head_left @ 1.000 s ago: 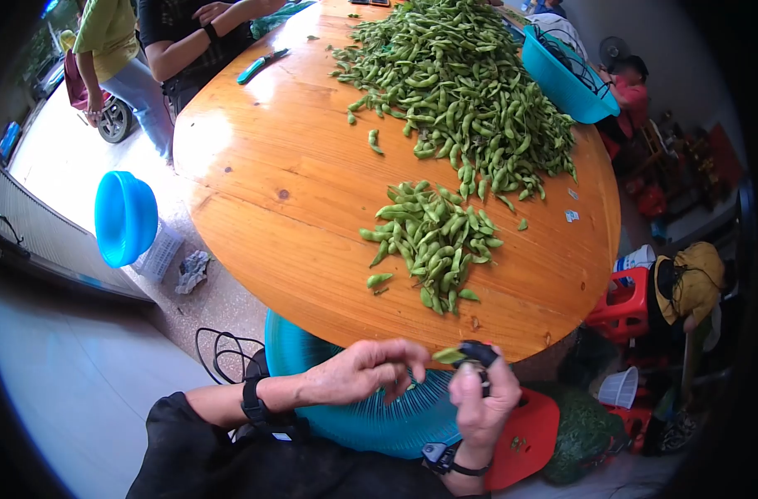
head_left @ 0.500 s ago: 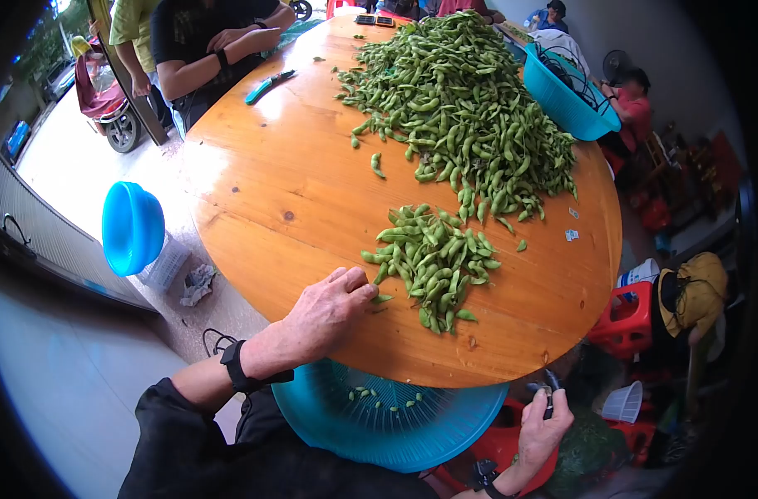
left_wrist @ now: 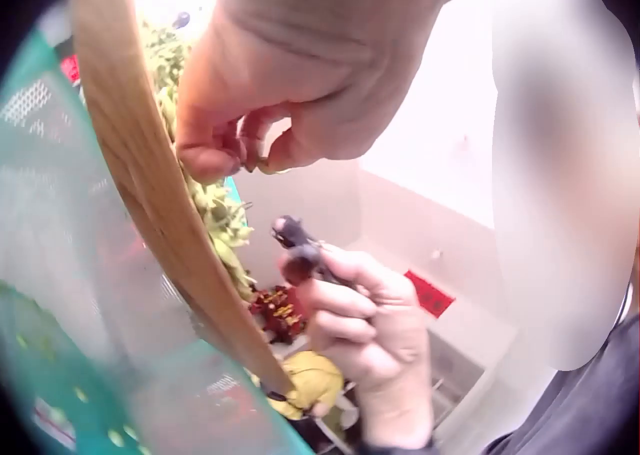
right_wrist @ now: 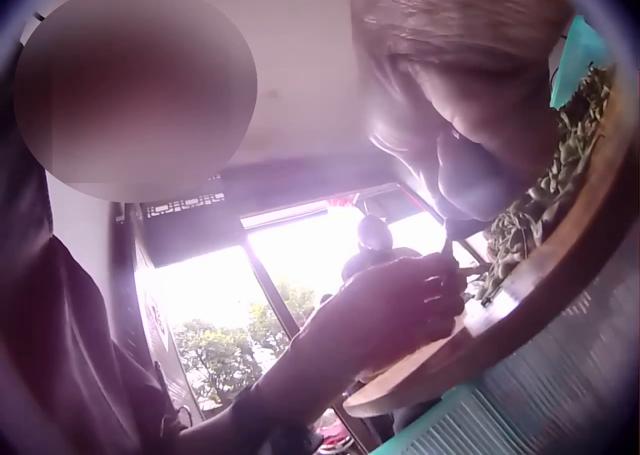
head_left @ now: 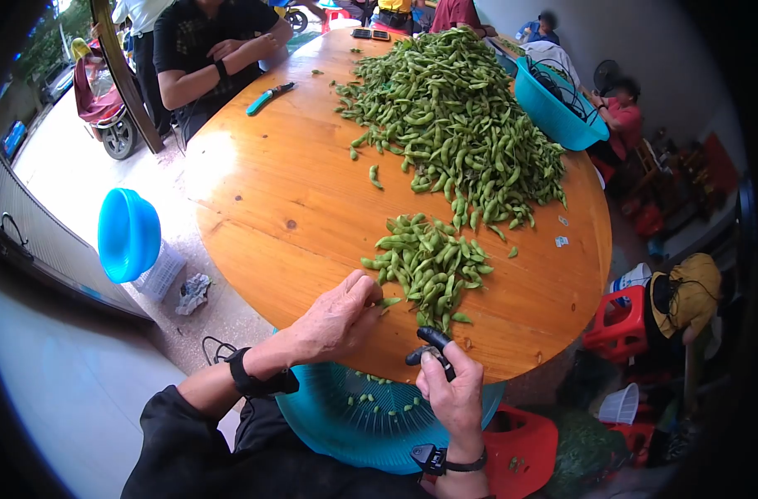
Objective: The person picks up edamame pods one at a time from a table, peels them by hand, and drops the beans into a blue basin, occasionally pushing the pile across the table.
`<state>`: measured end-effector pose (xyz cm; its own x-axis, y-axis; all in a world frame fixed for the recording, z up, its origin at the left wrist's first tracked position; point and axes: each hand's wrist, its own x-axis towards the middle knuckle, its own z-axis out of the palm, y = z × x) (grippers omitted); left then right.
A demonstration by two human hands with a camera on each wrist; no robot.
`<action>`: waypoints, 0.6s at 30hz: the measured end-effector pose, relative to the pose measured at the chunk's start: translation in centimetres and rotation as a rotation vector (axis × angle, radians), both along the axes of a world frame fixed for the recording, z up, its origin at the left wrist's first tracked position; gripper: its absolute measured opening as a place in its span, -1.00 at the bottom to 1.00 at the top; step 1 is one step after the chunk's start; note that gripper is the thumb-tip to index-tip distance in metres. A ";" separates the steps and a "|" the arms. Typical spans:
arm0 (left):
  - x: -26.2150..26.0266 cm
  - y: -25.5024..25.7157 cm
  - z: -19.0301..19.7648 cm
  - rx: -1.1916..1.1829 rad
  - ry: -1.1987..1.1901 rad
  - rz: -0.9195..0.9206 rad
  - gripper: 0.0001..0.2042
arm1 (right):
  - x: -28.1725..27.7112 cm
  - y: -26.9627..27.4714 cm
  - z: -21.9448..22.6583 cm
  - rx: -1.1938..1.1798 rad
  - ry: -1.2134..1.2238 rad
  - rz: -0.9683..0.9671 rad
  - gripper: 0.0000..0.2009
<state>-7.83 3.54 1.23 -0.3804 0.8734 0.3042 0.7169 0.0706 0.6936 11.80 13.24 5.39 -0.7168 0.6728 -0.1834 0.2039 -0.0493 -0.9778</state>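
Observation:
My left hand (head_left: 337,320) is over the table's near edge, its thumb and fingertips pinching a green soybean pod (head_left: 389,303) beside the small pile of pods (head_left: 433,266). In the left wrist view, only a sliver of the pod shows between the fingertips. My right hand (head_left: 454,387) is to its right, above the near edge, gripping a small black two-pronged tool (head_left: 434,337). The prongs stand apart and point toward the pile; fingers hide the rest. Under the edge, a turquoise basin (head_left: 312,424) has several loose green beans (head_left: 383,407) in it.
A large heap of pods (head_left: 462,116) covers the far part of the wooden table (head_left: 279,258). A turquoise basket with cables (head_left: 553,104) leans by it. Teal-handled pruners (head_left: 266,100) lie far left. A red stool (head_left: 524,453) stands right of the basin. People are around the table.
My left hand went from above the basin to the pod beside the small pile. The right hand swung out right, then returned over the table edge; the pod at its tool is gone.

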 end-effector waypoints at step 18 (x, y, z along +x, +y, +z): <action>4.7 -0.9 0.1 -0.065 -1.095 -0.271 -0.76 | 0.2 -0.7 -0.2 -0.138 0.149 -0.100 -0.83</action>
<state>-3.14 2.60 1.36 -0.2099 0.9696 -0.1255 -0.2773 0.0640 0.9586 11.99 12.58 5.20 -0.6740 0.7174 -0.1759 0.0453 -0.1976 -0.9792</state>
